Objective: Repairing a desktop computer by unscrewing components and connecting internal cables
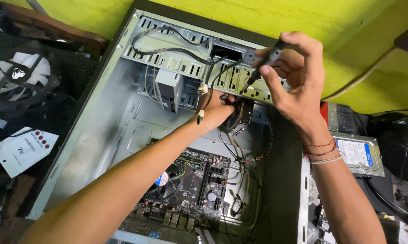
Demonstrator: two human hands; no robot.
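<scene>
An open grey computer case (95, 131) lies on its side before me. My right hand (294, 77) grips a black screwdriver (263, 63), whose tip touches the slotted metal drive cage (181, 68) near the case's top edge. My left hand (217, 110) reaches inside the case and holds a dark drive (241, 116) just under that cage. Black cables (177, 47) loop across the cage. A motherboard (190, 185) with a round cooler fan sits lower in the case, partly hidden by my left forearm.
A hard drive (360, 153) with a blue and white label lies to the right of the case. A black fan with white blades (23, 74) rests at the left, with a white paper tag (23, 149) below it. A yellow-green wall stands behind.
</scene>
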